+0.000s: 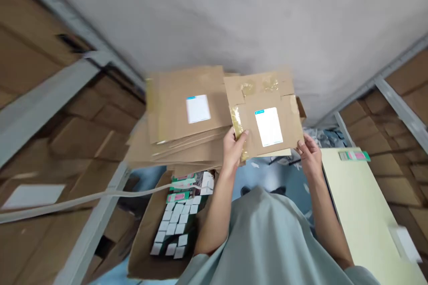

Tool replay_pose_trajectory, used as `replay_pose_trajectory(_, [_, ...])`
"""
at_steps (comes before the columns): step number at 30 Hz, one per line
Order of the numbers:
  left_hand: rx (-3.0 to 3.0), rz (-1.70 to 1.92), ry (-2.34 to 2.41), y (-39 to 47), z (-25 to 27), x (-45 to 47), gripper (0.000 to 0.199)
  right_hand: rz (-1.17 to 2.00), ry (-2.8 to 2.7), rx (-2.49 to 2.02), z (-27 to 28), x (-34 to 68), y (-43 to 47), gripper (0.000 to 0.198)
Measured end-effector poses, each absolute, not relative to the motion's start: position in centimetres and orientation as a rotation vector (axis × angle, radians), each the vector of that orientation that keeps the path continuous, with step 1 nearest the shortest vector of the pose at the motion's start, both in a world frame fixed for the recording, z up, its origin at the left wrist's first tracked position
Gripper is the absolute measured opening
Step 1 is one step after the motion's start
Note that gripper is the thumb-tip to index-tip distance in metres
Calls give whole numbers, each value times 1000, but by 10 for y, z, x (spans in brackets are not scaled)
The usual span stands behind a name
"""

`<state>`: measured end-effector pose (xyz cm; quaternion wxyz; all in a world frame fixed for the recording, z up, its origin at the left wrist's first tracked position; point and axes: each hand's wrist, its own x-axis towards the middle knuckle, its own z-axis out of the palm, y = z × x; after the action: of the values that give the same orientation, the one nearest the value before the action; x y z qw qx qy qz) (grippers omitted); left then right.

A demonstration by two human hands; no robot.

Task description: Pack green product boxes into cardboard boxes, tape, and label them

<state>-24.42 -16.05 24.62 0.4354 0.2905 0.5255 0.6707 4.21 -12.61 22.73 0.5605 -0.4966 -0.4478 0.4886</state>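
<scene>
Flat carton (267, 99): likely light, stiff (tape (236, 119) probably slick); best held by opposite edges.
Left hand (233, 148): pinches its left edge.
Right hand (310, 155): pinches right near corner.

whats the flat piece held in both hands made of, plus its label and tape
The flat piece looks like cardboard: matte, tan, with straight seams. Its label seems to be paper, perhaps coated, being smooth, flat and white. The tape is probably plastic film: yellowish, glossy, with bright glints.

The far wall (254, 18) is gray, shelves (53, 95) stand left and right, and the floor (256, 176) is probably blue.
</scene>
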Motion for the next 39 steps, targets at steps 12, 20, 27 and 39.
replay_pose_trajectory(12, [1385, 913, 835, -83, 225, 46, 28, 769, -336, -1596, 152, 263, -288, 64])
replay_pose_trajectory(20, [1863, 637, 569, -63, 201, 209, 21, 468, -222, -1646, 137, 395, -304, 72])
replay_pose_trajectory(27, [2166, 359, 368, -49, 164, 312, 36, 399, -197, -1671, 137, 501, -270, 96])
replay_pose_trajectory(39, [2476, 46, 102, -47, 116, 380, 40, 540, -34, -1704, 89, 532, -283, 52])
